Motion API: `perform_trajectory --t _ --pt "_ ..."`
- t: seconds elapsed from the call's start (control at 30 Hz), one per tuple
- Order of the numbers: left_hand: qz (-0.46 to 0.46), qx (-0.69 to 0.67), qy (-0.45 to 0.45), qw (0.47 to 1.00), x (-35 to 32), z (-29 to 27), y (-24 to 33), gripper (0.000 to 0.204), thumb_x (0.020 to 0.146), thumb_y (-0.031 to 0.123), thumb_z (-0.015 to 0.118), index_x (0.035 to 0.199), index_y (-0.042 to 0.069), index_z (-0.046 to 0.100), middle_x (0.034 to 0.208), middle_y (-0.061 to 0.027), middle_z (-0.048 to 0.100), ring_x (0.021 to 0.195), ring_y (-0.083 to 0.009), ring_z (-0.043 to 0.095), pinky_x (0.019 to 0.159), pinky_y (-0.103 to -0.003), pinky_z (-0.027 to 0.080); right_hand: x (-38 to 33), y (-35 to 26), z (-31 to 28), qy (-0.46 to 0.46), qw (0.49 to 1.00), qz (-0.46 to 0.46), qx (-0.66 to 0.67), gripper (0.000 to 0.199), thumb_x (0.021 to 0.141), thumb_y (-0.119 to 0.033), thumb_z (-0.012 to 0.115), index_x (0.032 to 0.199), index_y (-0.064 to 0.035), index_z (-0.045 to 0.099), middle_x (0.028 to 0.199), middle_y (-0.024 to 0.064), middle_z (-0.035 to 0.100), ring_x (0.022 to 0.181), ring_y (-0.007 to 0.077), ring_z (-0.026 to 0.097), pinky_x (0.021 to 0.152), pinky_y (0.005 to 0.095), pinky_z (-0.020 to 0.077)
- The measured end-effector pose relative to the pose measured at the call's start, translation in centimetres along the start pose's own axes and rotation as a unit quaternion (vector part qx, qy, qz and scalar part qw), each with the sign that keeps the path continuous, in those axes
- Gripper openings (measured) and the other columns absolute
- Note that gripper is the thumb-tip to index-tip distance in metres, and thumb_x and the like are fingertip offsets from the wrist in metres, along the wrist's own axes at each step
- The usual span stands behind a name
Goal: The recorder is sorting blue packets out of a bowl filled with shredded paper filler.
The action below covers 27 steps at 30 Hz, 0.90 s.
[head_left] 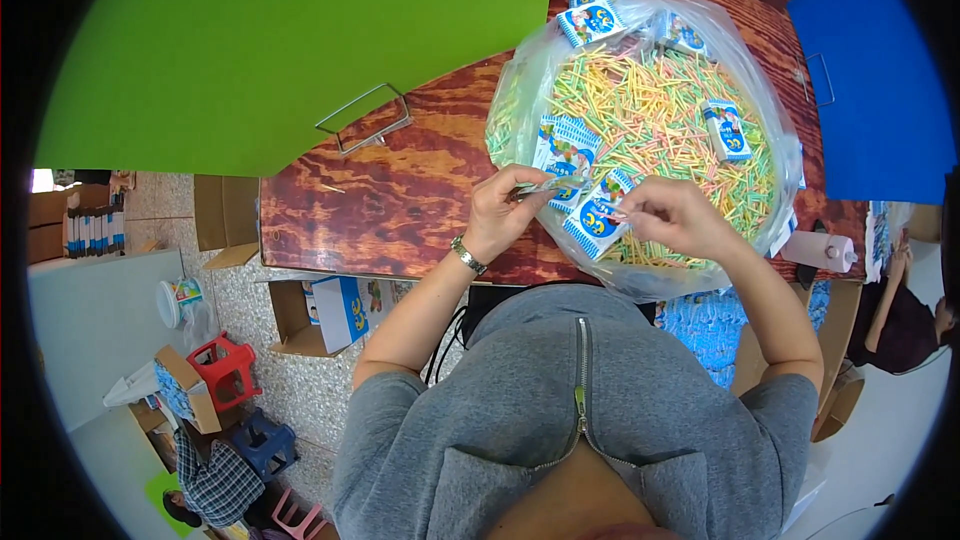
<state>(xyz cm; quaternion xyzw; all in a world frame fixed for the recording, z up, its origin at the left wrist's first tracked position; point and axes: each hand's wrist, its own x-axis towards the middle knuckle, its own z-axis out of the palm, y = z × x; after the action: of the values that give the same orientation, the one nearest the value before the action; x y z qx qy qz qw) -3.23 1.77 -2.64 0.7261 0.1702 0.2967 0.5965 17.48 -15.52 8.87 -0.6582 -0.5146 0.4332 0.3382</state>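
A large clear plastic bag (780, 130) lies open in front of me, filled with thin pastel sticks (640, 100) in yellow, green and pink. My left hand (503, 208) is closed on a small flat packet (562, 183), seen nearly edge-on at the bag's near left rim. Just to the right, my right hand (680, 218) is closed in a pinch on something pinkish, which looks like a few sticks (610, 215). Beneath both hands is a blue-and-white printed packet (597, 228). A stack of similar packets (568, 145) rests on the sticks at the left, with a small box (728, 130) at the right.
More packets (592, 22) lie at the bag's far edge. The reddish wood-grain table (350, 210) carries a green panel (300, 40) with a wire handle and a blue panel (870, 80). A pale pink bottle (820, 250) stands right. Two people sit at the sides near stools and cartons.
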Motion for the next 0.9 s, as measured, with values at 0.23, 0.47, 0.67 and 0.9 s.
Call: perform_trajectory --t 0.23,0.47,0.67,0.9 --pt "0.006 0.011 0.019 1.000 1.0 1.4 0.1 0.018 0.082 0.005 0.073 0.098 0.000 0.068 0.087 -0.0066 0.069 0.077 -0.0141 0.066 0.068 -0.026 0.050 -0.3 1.7 -1.2 0.054 0.994 0.084 0.052 0.012 0.091 -0.007 0.063 0.099 0.0014 0.065 0.080 0.0007 0.063 0.070 0.0049 0.058 0.062 0.0223 0.0476" --pt "-0.048 -0.044 -0.002 0.998 0.4 1.5 -0.1 0.012 0.084 -0.003 0.070 0.095 -0.001 0.067 0.099 -0.0059 0.069 0.089 -0.0094 0.063 0.078 -0.025 0.051 -0.1 0.2 -0.9 0.086 0.994 0.054 0.035 0.014 0.091 -0.007 0.064 0.100 0.0024 0.068 0.084 0.0032 0.066 0.071 0.0058 0.060 0.063 0.0218 0.0500" --pt "0.010 -0.009 0.032 0.999 0.3 1.6 -0.5 0.019 0.078 -0.008 0.073 0.093 -0.001 0.063 0.093 -0.0058 0.067 0.085 -0.0110 0.063 0.077 -0.026 0.051 -0.6 -2.5 -1.5 0.120 0.990 -0.070 0.008 0.013 0.089 -0.001 0.064 0.100 0.0029 0.069 0.088 0.0083 0.066 0.075 0.0108 0.065 0.065 0.0233 0.0533" --pt "0.057 0.039 0.040 0.997 0.5 1.9 1.1 0.020 0.075 -0.007 0.076 0.088 0.000 0.064 0.090 -0.0074 0.066 0.083 -0.0137 0.063 0.072 -0.027 0.050 -0.2 -4.9 -1.1 0.163 0.975 -0.135 0.073 0.016 0.084 0.006 0.065 0.099 0.0010 0.070 0.092 0.0082 0.063 0.078 0.0110 0.064 0.061 0.0210 0.0514"
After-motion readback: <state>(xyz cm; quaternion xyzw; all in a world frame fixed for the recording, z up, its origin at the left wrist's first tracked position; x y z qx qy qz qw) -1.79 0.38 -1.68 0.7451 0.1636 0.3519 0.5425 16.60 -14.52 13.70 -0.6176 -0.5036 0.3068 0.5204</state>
